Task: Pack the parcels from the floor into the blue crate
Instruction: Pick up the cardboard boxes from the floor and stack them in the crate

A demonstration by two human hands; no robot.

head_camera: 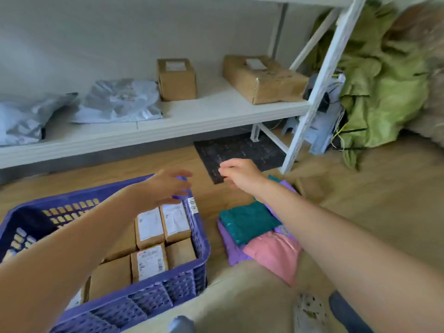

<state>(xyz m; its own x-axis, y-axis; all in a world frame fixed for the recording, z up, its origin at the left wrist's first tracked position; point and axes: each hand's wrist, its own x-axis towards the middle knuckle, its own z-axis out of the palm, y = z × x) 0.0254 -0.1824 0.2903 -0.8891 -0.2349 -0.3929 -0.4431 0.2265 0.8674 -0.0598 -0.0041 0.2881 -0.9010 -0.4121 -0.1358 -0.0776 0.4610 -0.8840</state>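
From my feed, the far left is cut off: a grey poly bag [21,121] on the shelf [211,111] runs out of frame, with a second grey bag [120,102] beside it. Below, the blue crate [168,292] sits on the floor, its near corner cropped; brown boxed parcels [163,227] with white labels fill its right side, though my left forearm hides the middle rows. My left hand [168,188] hovers over the crate's far rim, fingers spread and holding nothing. My right hand [240,174] reaches past it above a dark mat [240,150]; its fingers look curled together, but blur keeps me from telling whether they pinch anything. Under that arm lie soft parcels on the floor, teal [247,222], purple [230,248] and pink [274,253], partly covered. On the shelf stand two cardboard boxes [176,79]. At far right, a green cloth heap [384,87] is smeared.
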